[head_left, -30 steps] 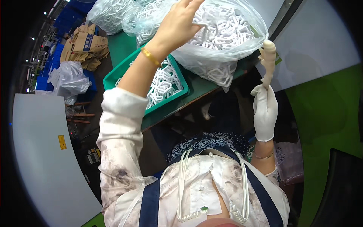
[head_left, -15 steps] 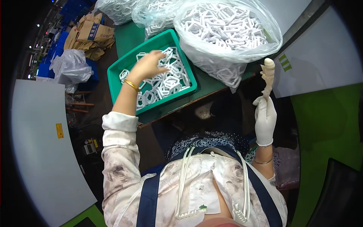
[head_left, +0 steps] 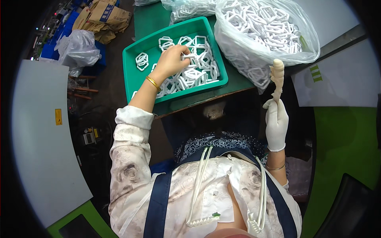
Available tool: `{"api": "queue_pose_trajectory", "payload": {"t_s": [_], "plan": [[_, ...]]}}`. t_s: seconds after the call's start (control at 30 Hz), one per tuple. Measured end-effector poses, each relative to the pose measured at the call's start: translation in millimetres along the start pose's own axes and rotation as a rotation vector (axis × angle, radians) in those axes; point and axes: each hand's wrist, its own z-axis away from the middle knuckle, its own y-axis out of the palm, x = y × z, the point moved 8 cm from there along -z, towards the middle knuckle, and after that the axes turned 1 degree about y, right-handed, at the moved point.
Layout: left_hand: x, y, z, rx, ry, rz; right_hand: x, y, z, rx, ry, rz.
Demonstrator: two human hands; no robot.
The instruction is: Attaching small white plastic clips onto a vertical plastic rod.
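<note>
Your bare left hand (head_left: 170, 62) curls over angular white rings (head_left: 194, 74) in one green tray (head_left: 133, 65), its tips partly hidden, so I cannot tell whether it pinches any; the rings overlap too much to count. Your right hand (head_left: 276, 119), in one knit glove (head_left: 275, 139), pinches one knobbly cream stick (head_left: 278, 77), lower end hidden, near one crinkled clear bag (head_left: 238, 51) cut off above.

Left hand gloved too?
No, the left hand shows bare skin, while only the right hand wears a white glove.
</note>
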Motion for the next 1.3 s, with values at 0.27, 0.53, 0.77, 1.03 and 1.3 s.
{"api": "queue_pose_trajectory", "payload": {"t_s": [0.27, 0.53, 0.77, 1.03, 1.3], "plan": [[13, -14, -10, -0.027, -0.184, 0.661, -6, 8, 0, 0.011, -0.044, -0.031], [-37, 26, -29, 0.026, 0.044, -0.062, -2, 13, 5, 0.024, -0.046, -0.056], [-46, -20, -6, -0.153, 0.059, 0.032, -12, 11, 7, 0.025, -0.018, -0.069], [-141, -27, 49, -0.414, 0.147, 0.3, 21, 56, 7, 0.232, -0.077, -0.099], [-144, 55, 63, -0.353, -0.175, 1.392, -10, 65, 13, 0.201, 0.031, -0.17]]}}
